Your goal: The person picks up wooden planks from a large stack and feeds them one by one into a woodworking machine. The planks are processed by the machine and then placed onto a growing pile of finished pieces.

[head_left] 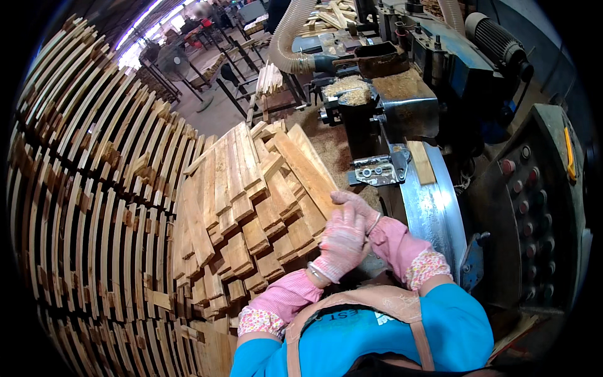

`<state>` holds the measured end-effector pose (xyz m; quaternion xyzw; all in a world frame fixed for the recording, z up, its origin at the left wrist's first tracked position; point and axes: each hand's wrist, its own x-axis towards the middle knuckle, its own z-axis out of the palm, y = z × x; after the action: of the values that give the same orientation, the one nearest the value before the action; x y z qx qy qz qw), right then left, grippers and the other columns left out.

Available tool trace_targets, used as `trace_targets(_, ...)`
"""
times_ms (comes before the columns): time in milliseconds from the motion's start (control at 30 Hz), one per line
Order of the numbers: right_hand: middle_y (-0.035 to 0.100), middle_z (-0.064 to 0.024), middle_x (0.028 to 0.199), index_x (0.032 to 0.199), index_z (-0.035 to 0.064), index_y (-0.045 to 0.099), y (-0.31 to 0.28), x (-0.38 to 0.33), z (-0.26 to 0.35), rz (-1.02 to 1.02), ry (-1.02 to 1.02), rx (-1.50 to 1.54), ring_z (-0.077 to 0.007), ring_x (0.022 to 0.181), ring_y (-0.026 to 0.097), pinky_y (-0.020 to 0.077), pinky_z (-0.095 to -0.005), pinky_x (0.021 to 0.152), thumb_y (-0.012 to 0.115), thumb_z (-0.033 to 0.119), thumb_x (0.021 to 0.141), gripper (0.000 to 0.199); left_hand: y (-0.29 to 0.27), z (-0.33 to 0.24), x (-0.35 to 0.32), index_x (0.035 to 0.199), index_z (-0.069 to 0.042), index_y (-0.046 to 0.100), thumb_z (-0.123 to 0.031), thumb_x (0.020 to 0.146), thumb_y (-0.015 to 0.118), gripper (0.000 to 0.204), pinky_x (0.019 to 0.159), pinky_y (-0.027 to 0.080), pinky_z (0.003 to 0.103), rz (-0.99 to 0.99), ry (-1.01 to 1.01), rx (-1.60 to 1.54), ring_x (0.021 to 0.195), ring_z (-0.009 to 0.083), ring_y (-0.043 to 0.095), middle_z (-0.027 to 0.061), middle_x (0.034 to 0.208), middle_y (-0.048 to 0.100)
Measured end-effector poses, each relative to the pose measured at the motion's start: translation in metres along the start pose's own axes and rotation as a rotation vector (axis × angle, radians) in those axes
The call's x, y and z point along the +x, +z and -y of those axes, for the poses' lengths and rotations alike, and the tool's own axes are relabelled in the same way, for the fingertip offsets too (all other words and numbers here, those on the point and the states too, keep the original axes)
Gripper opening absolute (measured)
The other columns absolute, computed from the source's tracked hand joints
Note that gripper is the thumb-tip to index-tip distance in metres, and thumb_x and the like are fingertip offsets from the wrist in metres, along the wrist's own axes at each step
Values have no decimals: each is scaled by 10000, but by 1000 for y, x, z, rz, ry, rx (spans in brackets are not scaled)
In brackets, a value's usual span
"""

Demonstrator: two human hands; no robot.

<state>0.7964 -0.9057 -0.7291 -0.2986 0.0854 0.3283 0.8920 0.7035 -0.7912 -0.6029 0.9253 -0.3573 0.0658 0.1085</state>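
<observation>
Both my hands wear pale pinkish knit gloves and meet in front of me, at the right edge of a pile of wooden boards (pixel 242 188). My left hand (pixel 341 244) lies across my right hand (pixel 359 206), its fingers stretched out and close together. Only part of the right hand shows; its visible fingers extend leftward beside the near end of a long, slanting wooden board (pixel 306 168). Whether they touch that board I cannot tell. No held object is visible in either hand. Pink sleeve covers (pixel 396 242) with flowered cuffs reach over both forearms.
Tall stacks of wooden strips (pixel 94 220) rise on the left. A woodworking machine (pixel 402 100) stands ahead right, one short wood piece (pixel 421 162) lying on its shiny metal bed (pixel 433 201). A button panel (pixel 527 207) is at right. A ribbed hose (pixel 292 38) hangs above.
</observation>
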Motion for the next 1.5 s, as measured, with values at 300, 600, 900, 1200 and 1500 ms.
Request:
trace_targets(300,603,-192,1425,1580,27,426,-27,-240,-1,-422,-469,-1073,-297,1354,552,393,-398,1185,783,288,835,867,48,-29,-4,1277,-45,639,-305,880,733,484,1040,520,474,103,814,-660,1255,375,610,170,1385,618)
trace_targets(600,501,-256,1480,1469,52,511,-108,-326,-150,-1491,-398,-1900,-477,1286,507,421,-547,1095,811,219,801,751,73,4,-19,1298,-93,662,-313,926,721,436,1010,542,469,232,437,-586,1203,378,651,151,1389,651)
trace_targets(900,448,-184,1554,1546,136,457,-163,-138,64,-1602,-812,-1780,-420,1355,481,426,-507,1127,790,279,872,765,-10,37,55,1320,-115,651,-358,931,723,464,998,550,445,45,288,-271,1203,358,654,159,1362,660)
trace_targets(1200,547,-242,1450,1400,64,586,-111,-263,-75,-1452,-518,-1795,-443,1323,513,429,-526,1115,836,234,797,674,-30,291,136,1308,-32,657,-332,813,721,583,1021,545,471,108,-762,91,1176,401,692,256,1257,711)
trace_targets(1500,631,-107,1135,1088,91,650,-83,-329,-142,-1582,-300,-1804,-361,1046,586,485,-506,897,755,278,814,348,13,400,159,1232,-79,777,-259,868,730,410,1004,579,463,482,-877,334,1239,325,697,170,1316,725)
